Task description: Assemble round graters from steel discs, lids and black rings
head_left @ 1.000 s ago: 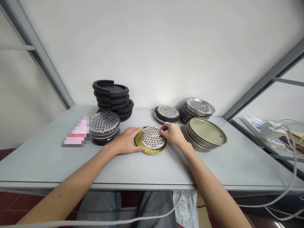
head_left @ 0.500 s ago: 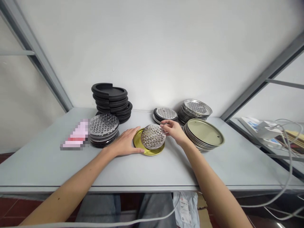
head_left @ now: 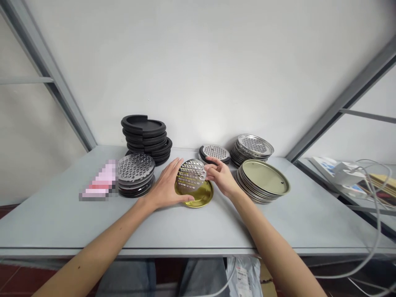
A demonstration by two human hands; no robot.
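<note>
1. Gold dish (head_left: 203, 197) sat on the desk (head_left: 185, 235), metal grater disc (head_left: 192, 175) tilted over it, fingers of the right hand (head_left: 219, 174) clamped on its edge.
2. Left hand (head_left: 168, 185) was beside the dish, fingers spread.
3. Greenish plates (head_left: 264, 176) crowded the right wrist.

Metal disc (head_left: 191, 174) is shiny w/ rough surf, gold dish (head_left: 202, 197) glossy

I see one camera, worn on the head, facing forward and down across the table (head_left: 216, 231) to the wall (head_left: 198, 82) behind. Its view is near and wide, with left hand (head_left: 166, 187) and right hand (head_left: 222, 177) around the middle.
</note>
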